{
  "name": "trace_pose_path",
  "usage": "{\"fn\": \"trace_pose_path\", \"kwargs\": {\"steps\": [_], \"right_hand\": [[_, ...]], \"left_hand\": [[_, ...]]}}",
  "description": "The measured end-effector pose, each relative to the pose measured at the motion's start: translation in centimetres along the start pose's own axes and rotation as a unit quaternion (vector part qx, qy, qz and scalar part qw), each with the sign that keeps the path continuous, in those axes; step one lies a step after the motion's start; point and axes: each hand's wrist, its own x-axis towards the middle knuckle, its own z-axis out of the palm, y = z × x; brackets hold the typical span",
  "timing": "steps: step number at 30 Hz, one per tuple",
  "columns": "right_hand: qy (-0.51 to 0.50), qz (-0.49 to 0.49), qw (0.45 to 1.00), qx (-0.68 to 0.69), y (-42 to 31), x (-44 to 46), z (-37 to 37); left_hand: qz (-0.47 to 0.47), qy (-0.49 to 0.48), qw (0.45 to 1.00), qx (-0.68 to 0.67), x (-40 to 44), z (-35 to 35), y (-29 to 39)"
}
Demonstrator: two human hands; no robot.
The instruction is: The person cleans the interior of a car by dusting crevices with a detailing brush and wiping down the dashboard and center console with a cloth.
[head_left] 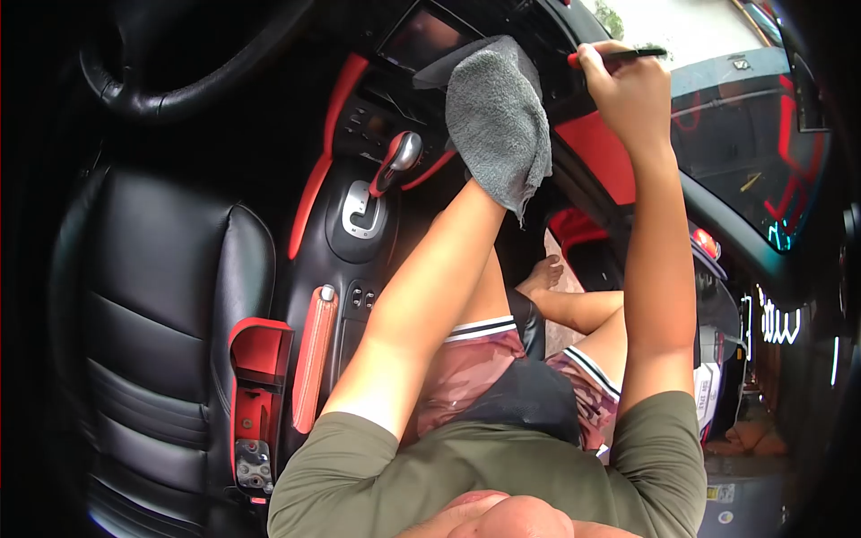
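A grey towelling cloth point(502, 117) covers my left hand completely, beside the screen in the dashboard. Only the left forearm point(439, 269) shows below it, so the fingers are hidden. Higher on the right, near the windscreen pillar, my right hand point(628, 90) is closed around a slim black tool with a red end point(639, 55). The tool is held like a pen, its red end toward the dashboard; its exact kind is unclear. The dashboard screen point(430, 38) is partly behind the cloth.
To the left are a black driver's seat point(152, 314) and steering wheel point(161, 99). The gear lever point(396, 161), red handbrake point(314, 368) and red side box point(260, 359) line the centre. On the right, the door point(708, 359) appears open.
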Motion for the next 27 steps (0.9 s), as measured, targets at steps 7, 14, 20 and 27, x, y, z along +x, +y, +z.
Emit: {"fn": "trace_pose_path", "kwargs": {"steps": [7, 14, 20, 27], "right_hand": [[0.075, -0.062, 0.994, 0.047, -0.4, 0.2, 2.1], [0.119, -0.085, 0.974, 0.173, -2.2, 0.4, 2.8], [0.079, -0.027, 0.994, 0.069, -0.4, -2.9, 1.6], [0.154, -0.075, 0.983, 0.071, -1.4, -5.5, 4.4]], "left_hand": [[0.049, -0.050, 0.997, -0.016, 2.2, -4.0, 1.2], [-0.029, -0.025, 0.970, -0.242, 1.7, -2.4, 1.7], [0.002, -0.052, 0.991, -0.123, 2.6, -5.6, 2.4], [0.055, 0.069, 0.995, -0.051, 0.3, -2.5, 0.8]]}}
